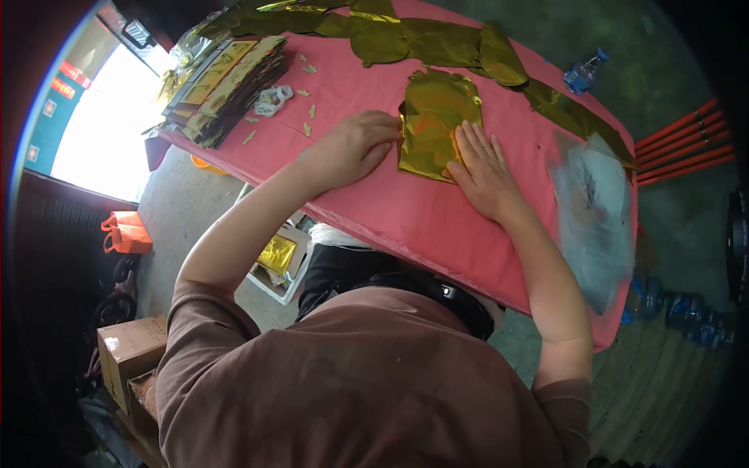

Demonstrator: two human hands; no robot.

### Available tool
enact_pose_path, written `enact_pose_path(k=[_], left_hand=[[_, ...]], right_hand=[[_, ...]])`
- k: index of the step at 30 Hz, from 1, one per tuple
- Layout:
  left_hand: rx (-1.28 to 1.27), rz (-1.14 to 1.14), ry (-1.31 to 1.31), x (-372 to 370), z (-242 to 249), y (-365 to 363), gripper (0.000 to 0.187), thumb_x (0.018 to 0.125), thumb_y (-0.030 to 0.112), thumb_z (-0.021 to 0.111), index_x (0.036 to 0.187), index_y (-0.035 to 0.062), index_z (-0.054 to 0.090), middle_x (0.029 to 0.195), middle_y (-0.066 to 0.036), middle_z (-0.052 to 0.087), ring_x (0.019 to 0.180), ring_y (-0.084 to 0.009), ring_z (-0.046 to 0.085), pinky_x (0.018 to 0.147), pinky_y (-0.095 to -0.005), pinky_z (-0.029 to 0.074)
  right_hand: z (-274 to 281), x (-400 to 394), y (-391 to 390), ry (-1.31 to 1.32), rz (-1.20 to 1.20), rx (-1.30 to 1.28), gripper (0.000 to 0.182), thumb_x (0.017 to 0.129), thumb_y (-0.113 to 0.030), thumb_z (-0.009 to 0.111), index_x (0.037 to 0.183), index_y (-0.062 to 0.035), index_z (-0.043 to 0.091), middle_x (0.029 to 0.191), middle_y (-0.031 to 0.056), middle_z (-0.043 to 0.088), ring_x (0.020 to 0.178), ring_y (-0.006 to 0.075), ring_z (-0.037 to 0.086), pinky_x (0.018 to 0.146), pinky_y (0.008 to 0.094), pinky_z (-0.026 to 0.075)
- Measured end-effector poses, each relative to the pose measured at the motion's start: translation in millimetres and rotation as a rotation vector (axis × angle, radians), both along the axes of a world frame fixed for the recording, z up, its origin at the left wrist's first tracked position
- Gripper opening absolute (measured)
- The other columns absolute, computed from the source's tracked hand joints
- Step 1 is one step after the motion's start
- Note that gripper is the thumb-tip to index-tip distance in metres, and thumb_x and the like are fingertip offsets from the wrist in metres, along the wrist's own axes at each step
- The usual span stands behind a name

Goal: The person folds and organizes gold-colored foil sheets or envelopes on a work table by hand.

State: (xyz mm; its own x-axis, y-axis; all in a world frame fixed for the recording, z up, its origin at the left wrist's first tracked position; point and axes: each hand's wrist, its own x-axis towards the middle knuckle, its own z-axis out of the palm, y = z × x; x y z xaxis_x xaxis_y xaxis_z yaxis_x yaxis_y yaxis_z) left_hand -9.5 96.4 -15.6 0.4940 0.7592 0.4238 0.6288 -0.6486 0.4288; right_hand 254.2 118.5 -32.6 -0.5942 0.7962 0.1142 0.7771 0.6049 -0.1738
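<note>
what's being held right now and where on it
The gold foil sheet: left hand pinches its left edge; right hand presses flat on its lower right part.

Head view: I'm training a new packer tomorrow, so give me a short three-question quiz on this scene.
1. True or false: the right hand lies flat on the gold foil.
2. The left hand touches the foil at its: A) left edge B) far edge C) right edge
3. Fill in: the foil rests on a ____ table cover.

Key: 1 true; 2 A; 3 pink
</note>
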Motion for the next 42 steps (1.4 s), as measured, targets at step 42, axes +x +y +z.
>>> enact_pose_path(k=[42], left_hand=[[-0.302,0.426,0.078,36.6,-1.4,67.4,0.046,0.072,0.017,0.066,0.11,-0.003,0.05,0.09,-0.014,0.064,0.081,-0.0254,0.063,0.073,-0.0319,0.05]], right_hand=[[-5.1,-4.0,-5.1,-0.039,-0.139,0.039,0.065,0.092,-0.042,0.039,0.141,-0.0022,0.024,0.147,0.0161,0.021,0.137,0.0269,0.017,0.11,0.046,0.01]])
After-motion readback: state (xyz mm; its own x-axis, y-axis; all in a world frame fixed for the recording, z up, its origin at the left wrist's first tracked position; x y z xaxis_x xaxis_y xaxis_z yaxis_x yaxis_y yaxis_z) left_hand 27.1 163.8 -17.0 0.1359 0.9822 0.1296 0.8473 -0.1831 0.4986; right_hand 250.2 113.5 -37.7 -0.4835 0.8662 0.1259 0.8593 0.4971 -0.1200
